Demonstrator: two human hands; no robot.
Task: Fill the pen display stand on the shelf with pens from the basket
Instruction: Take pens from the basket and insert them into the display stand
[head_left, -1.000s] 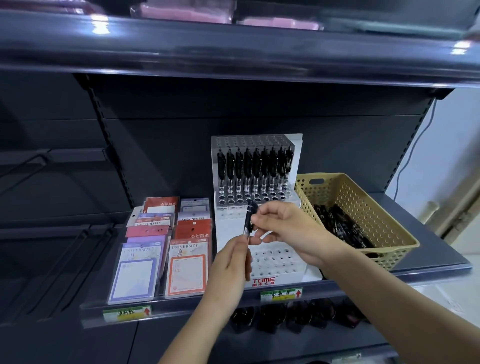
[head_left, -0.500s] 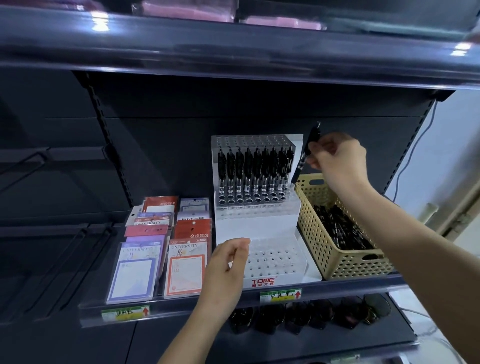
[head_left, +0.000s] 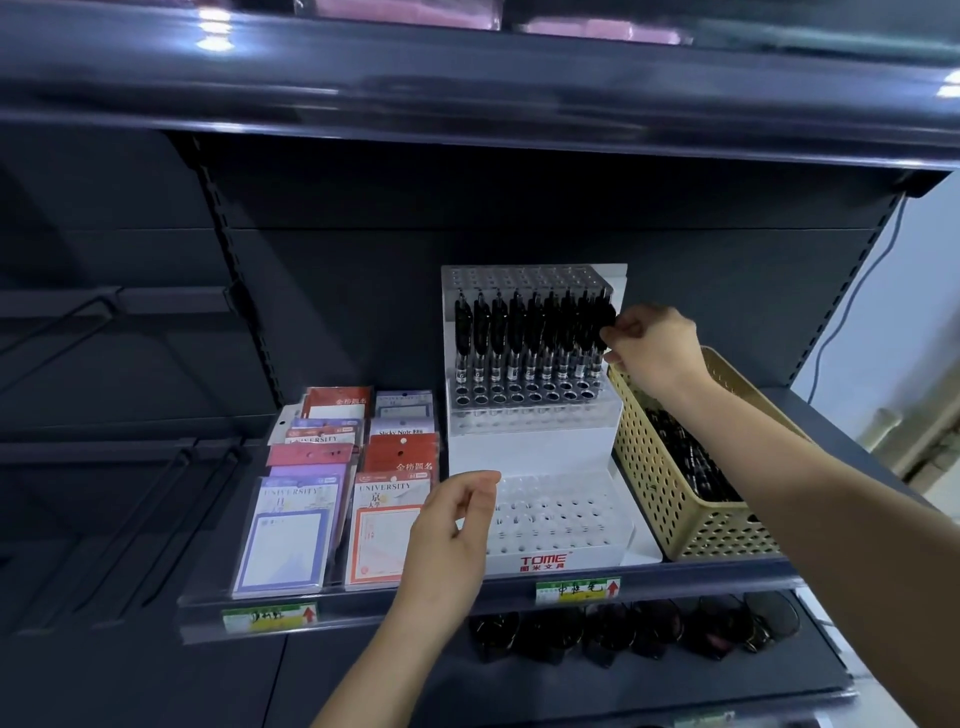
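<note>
Seating a pen at the far right of the stand (head_left: 530, 441)
My right hand (head_left: 652, 348) pinches the light, stiff, slick pen (head_left: 602, 325) by its upper barrel; my left hand (head_left: 452, 525) hangs loosely curled, empty

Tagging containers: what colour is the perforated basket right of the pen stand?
Pale yellow-tan plastic basket, dotted with round holes; the head view shows it.

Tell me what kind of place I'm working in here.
Most likely a stationery shop aisle: dark retail shelving with price labels on its front edge, a branded pen display stand, and packaged notepads laid out for sale.
</note>
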